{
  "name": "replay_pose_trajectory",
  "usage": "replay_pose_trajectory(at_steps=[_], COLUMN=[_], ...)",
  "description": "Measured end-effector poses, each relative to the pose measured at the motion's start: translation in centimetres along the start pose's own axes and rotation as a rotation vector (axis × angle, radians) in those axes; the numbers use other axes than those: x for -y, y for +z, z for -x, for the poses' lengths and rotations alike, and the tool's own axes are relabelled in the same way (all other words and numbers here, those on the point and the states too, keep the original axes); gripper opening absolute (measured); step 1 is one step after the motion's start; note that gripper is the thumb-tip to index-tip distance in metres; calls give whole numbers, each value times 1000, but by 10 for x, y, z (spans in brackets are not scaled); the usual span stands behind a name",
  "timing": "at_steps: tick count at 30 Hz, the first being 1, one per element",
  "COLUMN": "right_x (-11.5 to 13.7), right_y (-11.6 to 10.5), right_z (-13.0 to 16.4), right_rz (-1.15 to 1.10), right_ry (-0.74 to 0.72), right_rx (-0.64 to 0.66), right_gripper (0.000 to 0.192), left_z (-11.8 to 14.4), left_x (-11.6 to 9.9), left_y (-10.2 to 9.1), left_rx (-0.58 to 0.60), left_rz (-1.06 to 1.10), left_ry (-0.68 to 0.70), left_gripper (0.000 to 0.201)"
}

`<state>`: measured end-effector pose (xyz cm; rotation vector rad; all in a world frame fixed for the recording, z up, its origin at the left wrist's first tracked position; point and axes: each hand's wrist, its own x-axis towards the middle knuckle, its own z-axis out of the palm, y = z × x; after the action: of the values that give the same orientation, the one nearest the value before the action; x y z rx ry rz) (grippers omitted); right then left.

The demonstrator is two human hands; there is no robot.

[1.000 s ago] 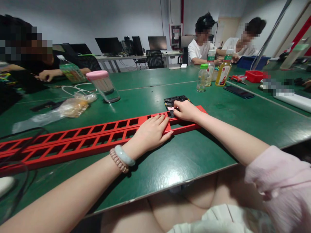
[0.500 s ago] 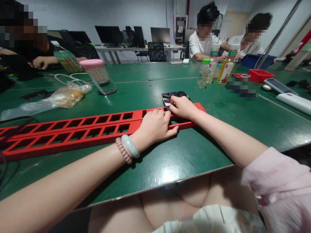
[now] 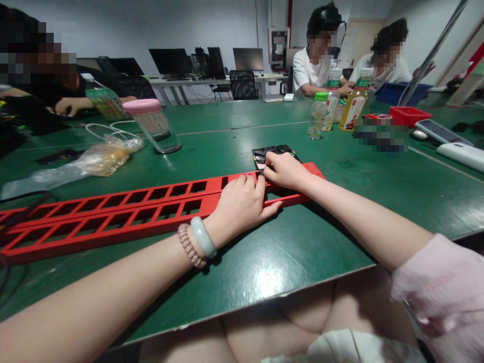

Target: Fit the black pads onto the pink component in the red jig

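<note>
A long red frame (image 3: 209, 204) with rows of rectangular openings lies across the green table. My left hand (image 3: 242, 201) is closed over its right part, fingers across the top and thumb stretched along the near edge. A pale bangle and a beaded bracelet are on that wrist. Against the frame's far side, my right hand (image 3: 285, 171) has its fingers bent in a pinch on a small black piece (image 3: 262, 172), mostly hidden by the fingertips. Just beyond the frame lies a black tray of small dark parts (image 3: 278, 150), partly covered by my right hand.
A pink-lidded jar (image 3: 157, 126) and a crumpled plastic bag (image 3: 94, 159) are at left. Several drink bottles (image 3: 317, 117), a red bin (image 3: 410, 116) and a white device (image 3: 459, 155) stand at right. Dark cables (image 3: 22, 204) cross the frame's left end. People sit around the table.
The view has shifted slightly. Both hands stay at almost the same place on the frame, with only small finger movement at the black piece.
</note>
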<state>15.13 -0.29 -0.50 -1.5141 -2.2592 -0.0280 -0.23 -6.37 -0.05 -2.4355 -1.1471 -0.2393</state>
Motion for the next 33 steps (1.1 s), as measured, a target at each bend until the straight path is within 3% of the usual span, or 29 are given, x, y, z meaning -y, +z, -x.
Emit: replay_pose_trajectory(at_steps=[8, 33], right_x=[2, 5], right_y=[-1, -6], right_z=[1, 0], right_rz=[19, 36], right_ry=[2, -29], right_rx=[27, 72], right_gripper=[28, 31], left_z=[-1, 0], left_x=[3, 2], left_y=[5, 5], left_rx=[-38, -26], left_rz=[103, 106], left_ry=[59, 52], left_gripper=[60, 62])
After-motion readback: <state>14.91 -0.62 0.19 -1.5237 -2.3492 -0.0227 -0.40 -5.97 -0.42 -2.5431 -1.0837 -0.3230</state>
